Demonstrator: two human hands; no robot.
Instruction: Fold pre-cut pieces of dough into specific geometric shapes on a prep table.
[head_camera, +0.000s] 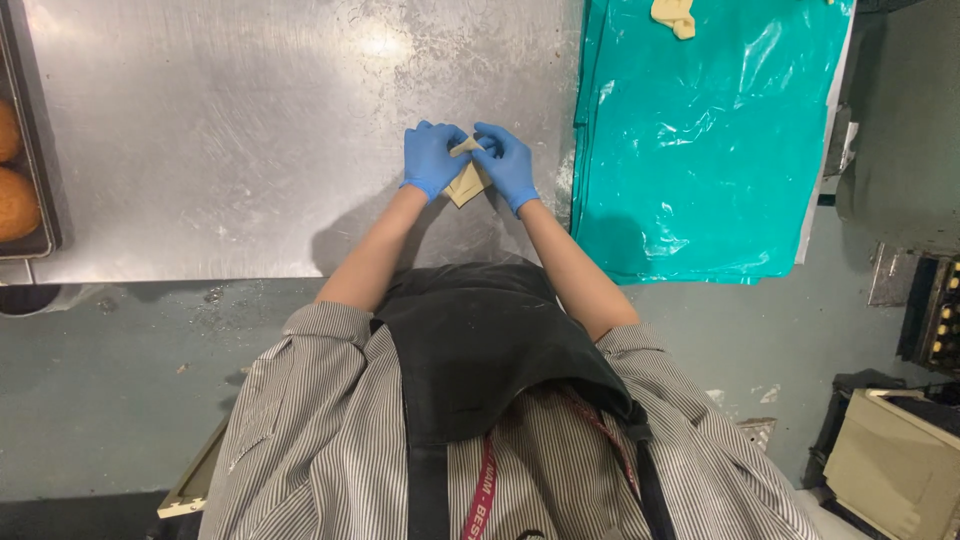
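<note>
Both my hands wear blue gloves and meet over a flat, pale piece of dough (466, 183) on the steel table (250, 130). My left hand (432, 158) grips the dough's left side, fingers curled over its top edge. My right hand (506, 162) pinches the right side, thumb and fingers closed on a folded corner. The dough's lower pointed corner shows between my wrists. Most of the dough is hidden under my fingers.
A teal plastic sheet (700, 140) covers the table's right part, with a shaped dough piece (675, 15) at its far edge. A dark tray (35, 190) with browned buns (15, 205) sits at the left edge. Crates and a box (890, 460) stand on the floor at right.
</note>
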